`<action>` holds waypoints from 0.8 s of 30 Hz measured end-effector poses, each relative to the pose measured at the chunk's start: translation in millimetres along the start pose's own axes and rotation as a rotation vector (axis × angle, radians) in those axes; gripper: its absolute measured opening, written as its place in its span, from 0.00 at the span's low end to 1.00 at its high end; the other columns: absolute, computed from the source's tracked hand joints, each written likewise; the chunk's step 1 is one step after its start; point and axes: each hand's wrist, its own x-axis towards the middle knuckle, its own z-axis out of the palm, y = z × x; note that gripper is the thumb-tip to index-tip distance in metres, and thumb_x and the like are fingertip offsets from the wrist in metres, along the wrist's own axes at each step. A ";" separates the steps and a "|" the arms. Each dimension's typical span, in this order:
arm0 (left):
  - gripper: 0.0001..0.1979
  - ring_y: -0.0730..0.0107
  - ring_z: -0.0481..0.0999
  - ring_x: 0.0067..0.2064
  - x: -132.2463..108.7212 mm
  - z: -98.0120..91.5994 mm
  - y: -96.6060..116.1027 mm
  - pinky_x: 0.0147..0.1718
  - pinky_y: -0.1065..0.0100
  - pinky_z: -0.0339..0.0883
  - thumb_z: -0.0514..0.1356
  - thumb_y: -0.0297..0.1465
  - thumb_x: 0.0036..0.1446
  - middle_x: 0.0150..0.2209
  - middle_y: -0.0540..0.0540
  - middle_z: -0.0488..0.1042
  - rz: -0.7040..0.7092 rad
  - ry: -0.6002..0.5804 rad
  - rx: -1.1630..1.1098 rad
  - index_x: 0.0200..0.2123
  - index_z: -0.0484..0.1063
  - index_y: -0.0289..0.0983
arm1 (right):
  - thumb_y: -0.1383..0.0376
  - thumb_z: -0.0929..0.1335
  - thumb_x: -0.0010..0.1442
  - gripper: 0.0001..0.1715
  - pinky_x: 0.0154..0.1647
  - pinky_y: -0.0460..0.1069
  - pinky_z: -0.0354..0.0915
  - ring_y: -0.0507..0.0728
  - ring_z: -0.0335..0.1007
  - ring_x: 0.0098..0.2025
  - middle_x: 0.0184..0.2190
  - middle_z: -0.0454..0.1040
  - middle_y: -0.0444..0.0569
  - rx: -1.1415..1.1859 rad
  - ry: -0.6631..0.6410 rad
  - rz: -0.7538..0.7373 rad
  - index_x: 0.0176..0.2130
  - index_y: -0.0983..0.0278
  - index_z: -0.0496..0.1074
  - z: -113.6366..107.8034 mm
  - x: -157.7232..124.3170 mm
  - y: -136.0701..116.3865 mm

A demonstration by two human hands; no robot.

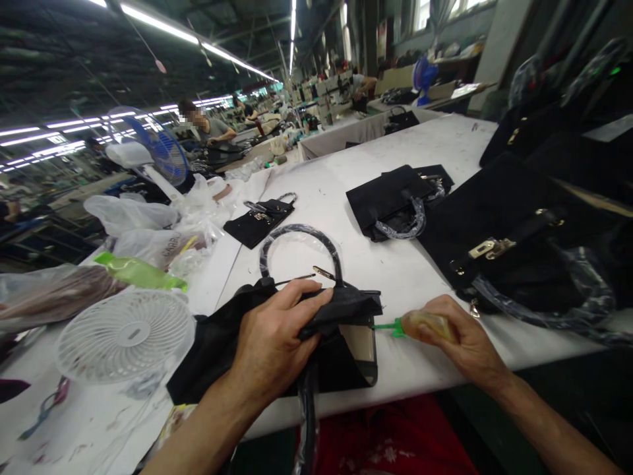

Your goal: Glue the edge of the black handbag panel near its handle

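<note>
Left hand [277,336] clutches flap of black handbag [353,305]; right hand [462,340] grips green-nozzled bottle [428,323].

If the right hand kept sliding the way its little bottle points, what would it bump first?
Probably the black fabric handbag, just beyond the green nozzle of the small yellowish bottle in the right hand; depth is unclear.

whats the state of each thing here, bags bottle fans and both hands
left hand, gripping the black handbag by its flap
right hand, closed around bottle
black handbag, lying flat, flap folded over
bottle, held sideways, green tip at the bag's edge
white fan, lying face up, spinning or not unclear
second handbag, flat, handle plastic-wrapped
</note>
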 end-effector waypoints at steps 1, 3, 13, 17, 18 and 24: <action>0.19 0.66 0.79 0.47 -0.5 -0.1 0.2 0.43 0.67 0.76 0.60 0.23 0.56 0.49 0.46 0.76 -0.003 -0.002 -0.005 0.51 0.74 0.41 | 0.58 0.69 0.63 0.08 0.39 0.51 0.63 0.56 0.67 0.38 0.36 0.68 0.46 0.013 -0.048 0.004 0.39 0.59 0.72 0.2 0.6 -0.7; 0.19 0.66 0.79 0.47 -1.1 -0.3 0.1 0.43 0.68 0.76 0.60 0.23 0.56 0.49 0.46 0.76 -0.014 -0.007 -0.017 0.51 0.74 0.41 | 0.58 0.68 0.64 0.07 0.40 0.51 0.64 0.56 0.68 0.38 0.36 0.69 0.46 0.040 -0.155 0.008 0.39 0.59 0.72 0.7 1.1 -2.4; 0.20 0.66 0.78 0.47 -3.3 -1.7 0.4 0.43 0.68 0.76 0.61 0.23 0.56 0.50 0.47 0.75 -0.018 -0.012 -0.026 0.52 0.74 0.42 | 0.56 0.67 0.64 0.10 0.39 0.50 0.63 0.55 0.67 0.37 0.35 0.68 0.45 0.042 -0.131 0.097 0.39 0.60 0.70 -0.2 -2.9 -1.6; 0.21 0.66 0.78 0.48 -5.8 -2.1 1.9 0.43 0.67 0.76 0.61 0.22 0.55 0.50 0.46 0.75 -0.010 -0.009 -0.030 0.53 0.73 0.41 | 0.55 0.68 0.64 0.10 0.40 0.50 0.61 0.55 0.66 0.38 0.36 0.67 0.44 0.033 0.017 0.142 0.40 0.59 0.69 0.2 -9.7 -2.3; 0.21 0.66 0.78 0.47 -6.7 -2.5 2.7 0.43 0.67 0.76 0.61 0.22 0.56 0.50 0.46 0.74 -0.008 -0.009 -0.031 0.53 0.73 0.41 | 0.55 0.67 0.64 0.10 0.39 0.50 0.62 0.55 0.66 0.38 0.36 0.67 0.44 0.051 -0.022 0.153 0.40 0.59 0.69 0.5 -12.1 -3.5; 0.21 0.66 0.78 0.48 -11.3 -5.9 7.3 0.43 0.68 0.76 0.60 0.22 0.56 0.50 0.45 0.74 -0.005 -0.030 -0.030 0.53 0.72 0.41 | 0.59 0.67 0.65 0.06 0.40 0.50 0.63 0.56 0.67 0.39 0.37 0.67 0.46 0.039 -0.100 0.091 0.40 0.58 0.70 3.7 -23.5 -14.8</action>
